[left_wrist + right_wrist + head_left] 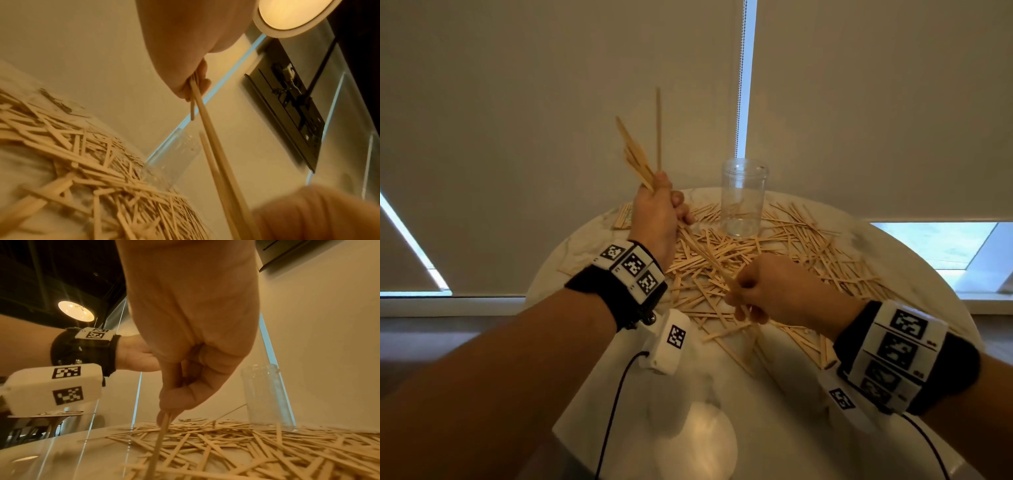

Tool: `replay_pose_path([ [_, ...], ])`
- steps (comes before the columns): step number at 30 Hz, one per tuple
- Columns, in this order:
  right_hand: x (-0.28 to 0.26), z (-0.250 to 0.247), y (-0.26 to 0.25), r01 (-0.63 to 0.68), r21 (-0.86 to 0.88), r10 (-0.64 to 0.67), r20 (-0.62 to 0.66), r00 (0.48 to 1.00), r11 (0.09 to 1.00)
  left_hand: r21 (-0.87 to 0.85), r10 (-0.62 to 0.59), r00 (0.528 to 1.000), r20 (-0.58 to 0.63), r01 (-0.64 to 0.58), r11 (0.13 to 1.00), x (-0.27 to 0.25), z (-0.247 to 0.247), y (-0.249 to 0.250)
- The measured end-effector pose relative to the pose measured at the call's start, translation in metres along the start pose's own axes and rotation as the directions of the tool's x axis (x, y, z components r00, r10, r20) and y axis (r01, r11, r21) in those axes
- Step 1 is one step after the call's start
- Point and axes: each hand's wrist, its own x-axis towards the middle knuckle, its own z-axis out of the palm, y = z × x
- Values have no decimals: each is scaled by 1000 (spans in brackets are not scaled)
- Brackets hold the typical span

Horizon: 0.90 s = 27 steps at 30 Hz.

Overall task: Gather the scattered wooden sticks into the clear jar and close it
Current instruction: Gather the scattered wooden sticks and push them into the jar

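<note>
Left hand [655, 212]: fingers curled tight round a bundle of wooden sticks [636, 156], raised above the table's far left; the sticks fan upward out of the fist.
Right hand [765, 291]: fingers closed in a pinch on a few long sticks [709, 260] that slant up toward the left hand.
Scattered sticks [791, 246]: a loose heap across the middle and right of the round marble table [592, 246].
Clear jar [743, 198]: upright, open-topped, at the table's far side, sticks lying all round its base.
Wrists: black bands with white marker blocks [633, 265].
</note>
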Motion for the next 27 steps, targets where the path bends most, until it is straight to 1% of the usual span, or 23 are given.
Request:
replay_pose_path([
  [3,-6,-10,7,-60,13,60,3,998,998,72,43,989,-144,-33,997,14,-17,6],
  [5,-7,-19,7,-66,104,71,-45,996,992,157,24,985,-169,3,988,13,-24,0],
  [6,-7,-23,5,-59,164,72,-76,994,985,203,-3,988,-152,35,979,8,-24,-4],
  [8,-6,-27,-2,-27,249,61,-129,990,968,311,-64,996,-64,81,947,-8,-21,-14],
  [10,-4,-26,-12,23,247,17,-157,987,969,429,-112,991,73,70,900,-30,-11,-21],
  [11,-4,-23,-18,51,216,-16,-160,987,975,483,-146,976,160,52,874,-39,-5,-23],
  [12,-4,-20,-22,80,173,-52,-160,986,982,519,-187,950,251,31,854,-46,1,-27],
  [13,-4,-17,-26,106,126,-85,-162,983,986,544,-220,925,310,17,839,-51,6,-30],
  [14,-4,-14,-28,127,80,-112,-165,980,989,567,-237,920,312,20,823,-53,11,-32],
  [16,-4,-12,-29,127,22,-122,-154,980,992,618,-253,939,235,56,784,-51,14,-35],
  [17,-4,-13,-27,119,17,-116,-127,985,993,625,-259,940,223,66,778,-49,13,-35],
  [19,-5,-17,-23,87,4,-86,-58,995,996,617,-267,933,239,67,784,-45,9,-36],
  [20,-4,-22,-20,56,-22,-57,-59,997,998,624,-266,931,249,56,780,-44,6,-36],
  [21,-4,-27,-18,22,-39,-26,-100,995,999,643,-258,928,268,27,765,-44,3,-34],
  [22,-2,-33,-16,-1,-16,-2,-168,986,1000,675,-246,924,292,-17,738,-45,1,-33],
  [24,1,-47,-16,29,146,13,-283,959,989,734,-221,906,361,-130,666,-50,0,-32],
  [26,8,-58,-20,88,318,26,-337,941,944,753,-248,863,440,-204,626,-56,3,-35],
  [27,11,-61,-23,110,350,23,-356,934,930,748,-285,836,469,-204,631,-58,5,-37],
])
